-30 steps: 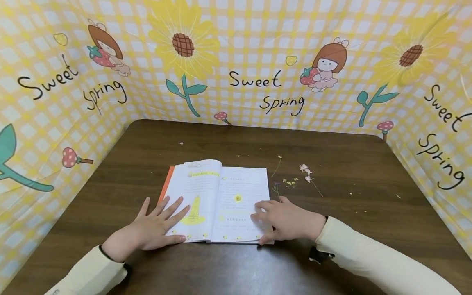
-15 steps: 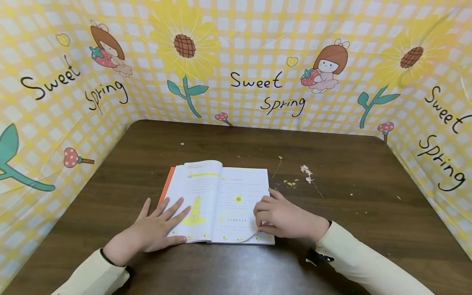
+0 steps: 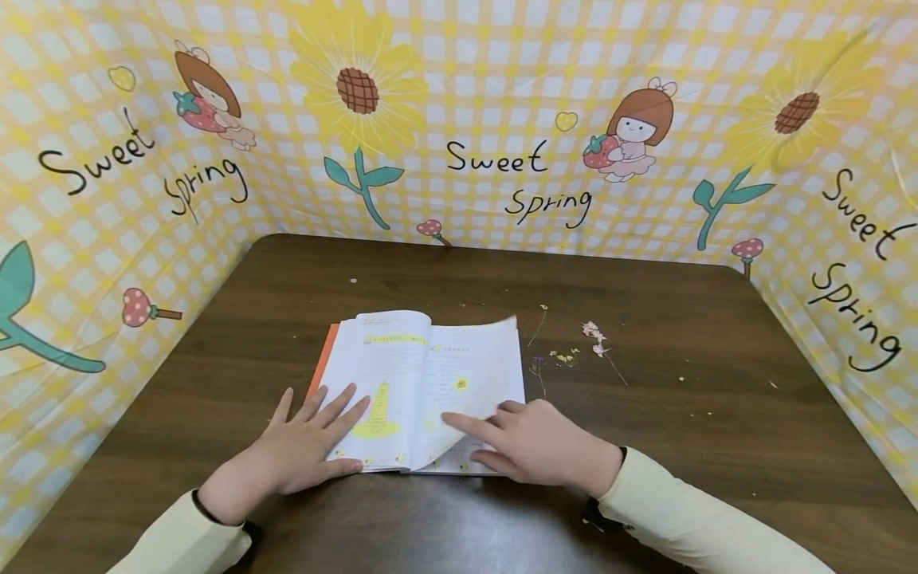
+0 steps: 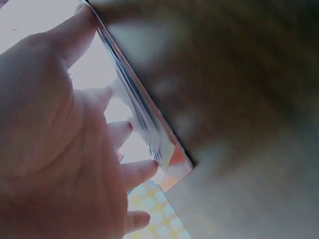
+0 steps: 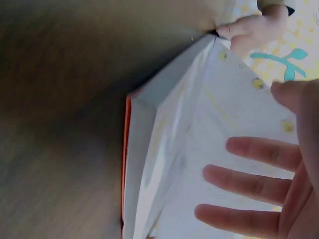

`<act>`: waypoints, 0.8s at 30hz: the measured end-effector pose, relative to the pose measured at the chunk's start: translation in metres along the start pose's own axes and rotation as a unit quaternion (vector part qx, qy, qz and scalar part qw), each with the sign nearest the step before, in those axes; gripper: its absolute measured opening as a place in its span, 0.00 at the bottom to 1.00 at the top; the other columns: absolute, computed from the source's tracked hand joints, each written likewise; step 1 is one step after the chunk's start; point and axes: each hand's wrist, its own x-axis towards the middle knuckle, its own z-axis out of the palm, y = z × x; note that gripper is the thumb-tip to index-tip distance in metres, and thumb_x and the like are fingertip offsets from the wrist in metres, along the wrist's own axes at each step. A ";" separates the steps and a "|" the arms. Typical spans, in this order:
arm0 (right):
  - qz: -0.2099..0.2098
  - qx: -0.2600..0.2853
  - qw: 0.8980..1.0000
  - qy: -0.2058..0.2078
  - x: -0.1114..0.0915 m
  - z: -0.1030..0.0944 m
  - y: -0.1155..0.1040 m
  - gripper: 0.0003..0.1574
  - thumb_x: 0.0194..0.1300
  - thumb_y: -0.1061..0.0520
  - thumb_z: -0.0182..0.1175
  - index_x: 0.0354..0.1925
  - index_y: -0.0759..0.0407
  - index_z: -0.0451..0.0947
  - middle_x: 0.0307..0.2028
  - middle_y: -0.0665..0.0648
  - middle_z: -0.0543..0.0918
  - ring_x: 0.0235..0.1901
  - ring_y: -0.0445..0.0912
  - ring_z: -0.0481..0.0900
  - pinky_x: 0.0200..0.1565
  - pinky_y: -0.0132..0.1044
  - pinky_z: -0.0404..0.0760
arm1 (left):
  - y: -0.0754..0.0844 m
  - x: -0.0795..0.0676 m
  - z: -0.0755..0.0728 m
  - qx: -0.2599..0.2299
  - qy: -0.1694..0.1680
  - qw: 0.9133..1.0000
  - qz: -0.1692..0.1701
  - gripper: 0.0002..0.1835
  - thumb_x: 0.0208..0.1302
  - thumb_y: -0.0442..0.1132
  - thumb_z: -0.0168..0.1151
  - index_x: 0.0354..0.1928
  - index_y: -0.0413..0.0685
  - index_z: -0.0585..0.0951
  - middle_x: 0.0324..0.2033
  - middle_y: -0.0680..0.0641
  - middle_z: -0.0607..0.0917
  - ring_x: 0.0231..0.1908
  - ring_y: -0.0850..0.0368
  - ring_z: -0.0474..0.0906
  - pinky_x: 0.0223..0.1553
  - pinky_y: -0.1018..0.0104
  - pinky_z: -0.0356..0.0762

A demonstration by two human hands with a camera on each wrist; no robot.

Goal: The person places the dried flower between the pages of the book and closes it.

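Note:
A book [image 3: 469, 351] lies spread on the table, with a yellow tower printed on its left page [image 3: 351, 367]. My left hand [image 3: 297, 442] rests on that page, fingers spread and thumb along the lower edge. On the other side, a single page is lifted at its lower corner and bends toward the spine. My right hand [image 3: 534, 438] touches this page with a straight index finger [image 3: 469, 426], its thumb lower, over the pages beneath. Straight fingers [image 5: 251, 184] appear above the white paper in the right wrist view. Thick page edges [image 4: 132, 84] run beside the left hand in the left wrist view.
Dried pink flowers [image 3: 594, 335] on a thin stem lie right of the book, near small yellow blossoms [image 3: 562, 356] and a purple sprig [image 3: 538, 367]. The brown table [image 3: 287, 279] is bordered by a yellow checked cloth [image 3: 488, 88] on three sides.
The right hand's fingers first curled at the right page's lower corner, then moved left with the index extended, and the page lifted and bent leftward. The left hand stayed put.

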 end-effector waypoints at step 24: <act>-0.009 0.089 0.961 -0.262 0.048 0.025 -0.033 0.48 0.71 0.26 0.44 0.79 0.42 0.48 0.79 0.53 0.46 0.76 0.54 0.48 0.69 0.56 0.58 | -0.005 0.006 -0.011 -0.018 0.226 0.970 0.088 0.42 0.76 0.58 0.48 0.80 0.53 0.41 0.78 0.41 0.41 0.76 0.44 0.26 0.70 0.37 0.26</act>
